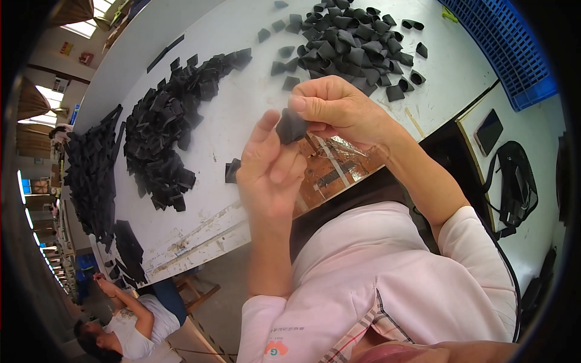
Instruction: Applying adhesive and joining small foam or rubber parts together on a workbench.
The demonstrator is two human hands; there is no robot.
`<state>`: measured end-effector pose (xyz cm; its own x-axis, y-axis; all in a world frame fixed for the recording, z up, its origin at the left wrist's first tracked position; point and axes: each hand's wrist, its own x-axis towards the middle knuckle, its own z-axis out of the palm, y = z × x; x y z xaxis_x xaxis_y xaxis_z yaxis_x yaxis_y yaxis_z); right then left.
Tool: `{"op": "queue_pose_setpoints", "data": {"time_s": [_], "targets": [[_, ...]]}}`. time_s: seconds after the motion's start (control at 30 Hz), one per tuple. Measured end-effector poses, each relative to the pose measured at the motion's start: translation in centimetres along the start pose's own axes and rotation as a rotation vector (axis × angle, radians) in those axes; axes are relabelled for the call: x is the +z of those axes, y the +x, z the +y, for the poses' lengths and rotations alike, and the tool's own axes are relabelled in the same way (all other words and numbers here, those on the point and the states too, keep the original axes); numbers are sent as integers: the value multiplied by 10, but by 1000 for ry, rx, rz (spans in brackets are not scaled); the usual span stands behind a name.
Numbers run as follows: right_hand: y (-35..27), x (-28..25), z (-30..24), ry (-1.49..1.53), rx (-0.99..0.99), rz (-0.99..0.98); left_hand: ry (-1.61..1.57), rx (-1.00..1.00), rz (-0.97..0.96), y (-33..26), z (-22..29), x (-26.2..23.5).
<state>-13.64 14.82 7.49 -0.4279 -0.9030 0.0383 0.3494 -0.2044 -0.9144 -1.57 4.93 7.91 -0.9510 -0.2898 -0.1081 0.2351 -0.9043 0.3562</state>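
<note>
Folded piece [292,127] looks small, dark and angular.

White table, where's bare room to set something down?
Stray pieces aside, the white table is bare between the middle black heap, far black heap and left hand; also between far heap and blue crate. The left end, under the leftmost heap, is crowded.

The left hand [266,172] stands upright on its raised forearm [270,260], fingers [287,164] partly curled; the right hand [345,112] points leftward, thumb [318,109] close to the bent index finger [321,86]
</note>
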Motion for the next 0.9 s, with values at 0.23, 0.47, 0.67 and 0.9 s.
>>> {"op": "queue_pose_setpoints", "data": {"time_s": [0.23, 0.47, 0.67, 0.9], "targets": [[5, -7, 2, -497, -157, 113, 861, 370, 94, 4, -9, -3], [-23, 15, -3, -868, -686, 438, 1511, 815, -176, 10, 2, 12], [-25, 26, -4, -1065, -691, 388, 1562, 984, -131, 13, 0, 8], [-20, 21, 10, -1152, -725, 355, 807, 888, 130, 12, -3, -2]]}}
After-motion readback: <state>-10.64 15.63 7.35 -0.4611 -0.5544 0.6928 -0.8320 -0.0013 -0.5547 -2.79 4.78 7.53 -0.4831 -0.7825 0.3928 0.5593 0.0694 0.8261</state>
